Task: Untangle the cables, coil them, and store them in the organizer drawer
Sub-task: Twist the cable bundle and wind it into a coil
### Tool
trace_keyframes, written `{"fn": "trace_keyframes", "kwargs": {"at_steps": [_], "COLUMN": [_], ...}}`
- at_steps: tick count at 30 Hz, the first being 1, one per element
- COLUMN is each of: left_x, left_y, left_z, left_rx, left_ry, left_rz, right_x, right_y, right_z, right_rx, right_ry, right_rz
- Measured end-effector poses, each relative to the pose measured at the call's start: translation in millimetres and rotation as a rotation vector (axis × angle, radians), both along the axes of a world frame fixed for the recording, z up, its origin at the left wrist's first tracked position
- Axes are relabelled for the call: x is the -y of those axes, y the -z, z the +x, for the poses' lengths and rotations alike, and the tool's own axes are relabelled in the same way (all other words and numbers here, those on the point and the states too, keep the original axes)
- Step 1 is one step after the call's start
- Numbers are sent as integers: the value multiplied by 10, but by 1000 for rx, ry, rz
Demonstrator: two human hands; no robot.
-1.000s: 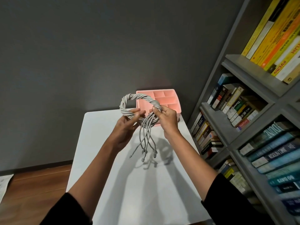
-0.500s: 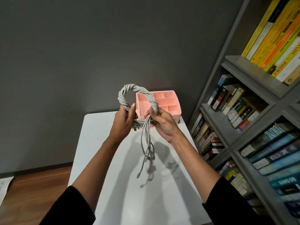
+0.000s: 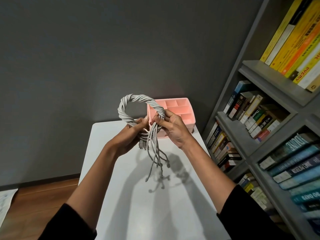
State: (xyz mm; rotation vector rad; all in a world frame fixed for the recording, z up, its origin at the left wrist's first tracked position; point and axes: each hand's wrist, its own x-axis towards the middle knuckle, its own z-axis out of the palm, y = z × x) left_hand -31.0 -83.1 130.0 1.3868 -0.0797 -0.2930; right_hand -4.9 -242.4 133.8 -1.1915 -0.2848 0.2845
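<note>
A bundle of grey cables (image 3: pixel 128 104), twisted together into a loop, is held up in the air above the white table (image 3: pixel 181 213). My left hand (image 3: pixel 133 134) grips the lower left of the loop. My right hand (image 3: pixel 171 125) pinches the loop's right end where the strands meet. Several loose ends with plugs (image 3: pixel 158 163) hang down between my hands. Behind the loop, the pink organizer drawer (image 3: pixel 187 118) with open compartments stands at the table's far edge.
A grey bookshelf (image 3: pixel 256 129) packed with books runs along the right side, close to the table. A dark grey wall is behind. Wooden floor and a sheet of paper (image 3: pixel 5 203) lie at the lower left.
Both hands have stayed close together on the bundle and shifted their hold on it. The hanging ends have swung and spread slightly. The loop sits a little more to the left.
</note>
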Motion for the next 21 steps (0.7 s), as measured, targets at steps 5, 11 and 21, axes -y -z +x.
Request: {"fn": "trace_keyframes", "kwargs": {"at_steps": [5, 11, 21], "left_x": [26, 39, 67], "left_y": [32, 30, 84], "left_z": [-69, -68, 30], "left_rx": [-160, -230, -28], "left_ry": [28, 67, -65], "left_rz": [-133, -140, 188], "right_x": [-44, -102, -59], "right_y": [10, 109, 82], "right_z": [30, -7, 87], "right_rx": [32, 16, 116], "right_ry": [27, 149, 181], "right_rz": [-49, -103, -276]}}
